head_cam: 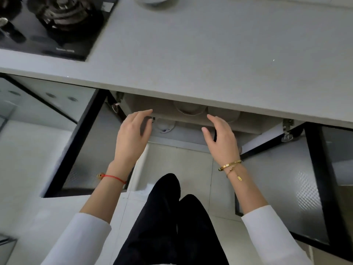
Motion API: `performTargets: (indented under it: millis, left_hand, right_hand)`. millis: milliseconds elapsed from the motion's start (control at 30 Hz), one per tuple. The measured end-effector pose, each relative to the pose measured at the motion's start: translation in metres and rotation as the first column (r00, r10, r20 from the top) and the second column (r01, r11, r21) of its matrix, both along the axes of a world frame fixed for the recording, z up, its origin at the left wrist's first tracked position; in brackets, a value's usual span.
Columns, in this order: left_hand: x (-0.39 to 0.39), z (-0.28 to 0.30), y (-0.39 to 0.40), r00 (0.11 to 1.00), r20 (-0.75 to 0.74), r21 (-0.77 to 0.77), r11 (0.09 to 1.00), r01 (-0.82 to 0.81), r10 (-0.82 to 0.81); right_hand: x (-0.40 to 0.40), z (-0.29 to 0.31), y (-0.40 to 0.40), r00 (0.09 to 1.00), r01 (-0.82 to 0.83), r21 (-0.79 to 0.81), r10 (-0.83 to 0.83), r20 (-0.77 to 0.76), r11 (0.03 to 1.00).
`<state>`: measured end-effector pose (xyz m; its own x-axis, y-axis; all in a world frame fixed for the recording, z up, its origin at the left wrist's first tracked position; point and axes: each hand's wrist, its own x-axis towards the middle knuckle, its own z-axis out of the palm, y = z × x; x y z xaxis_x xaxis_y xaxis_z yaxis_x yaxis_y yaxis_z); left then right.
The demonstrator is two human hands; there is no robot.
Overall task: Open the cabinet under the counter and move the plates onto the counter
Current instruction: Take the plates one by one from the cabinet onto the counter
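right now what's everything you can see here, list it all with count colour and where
counter: one, pale grey, across the top
gas hob: one, black, top left on the counter
dish: one, white, top edge of the counter, mostly cut off
cabinet doors: two, black-framed with frosted panels, swung open left and right
crockery: a few pale pieces, inside the cabinet, partly hidden under the counter edge
floor: pale tiles, below
left hand: open, empty, red string on wrist
right hand: open, empty, gold bracelets on wrist

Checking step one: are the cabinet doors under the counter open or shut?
Open. The left door and right door both swing outward, exposing dishes inside.
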<state>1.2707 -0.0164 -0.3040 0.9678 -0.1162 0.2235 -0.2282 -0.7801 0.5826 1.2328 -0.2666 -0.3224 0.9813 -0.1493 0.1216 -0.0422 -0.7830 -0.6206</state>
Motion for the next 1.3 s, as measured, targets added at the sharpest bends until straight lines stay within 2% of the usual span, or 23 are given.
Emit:
performTargets:
  millis: [167,433,633,867,1300]
  left_hand:
    - [0.025,-0.09,-0.019,1.0,0.011,-0.006,1.0,0.024,-0.024]
    - [0.086,-0.229,-0.036,0.997,0.072,-0.103,0.994,0.021,-0.013]
    - [0.126,-0.307,-0.043,0.989,0.146,-0.092,0.995,0.026,-0.013]
    - [0.169,-0.337,-0.06,0.986,0.168,-0.107,0.994,0.025,-0.007]
    - [0.25,-0.342,-0.1,0.995,-0.098,-0.046,0.998,0.031,-0.036]
  right_hand:
    - [0.02,-0.094,-0.019,1.0,0.02,0.0,-0.02,0.012,1.0]
    - [0.078,-0.225,-0.035,0.992,0.085,-0.002,-0.084,0.096,0.996]
    - [0.121,-0.3,-0.041,0.986,0.105,-0.056,-0.097,0.134,0.993]
    - [0.162,-0.323,-0.044,0.971,0.189,-0.093,-0.172,0.163,0.978]
    - [0.212,-0.334,-0.061,0.973,0.229,-0.127,-0.224,0.054,0.965]
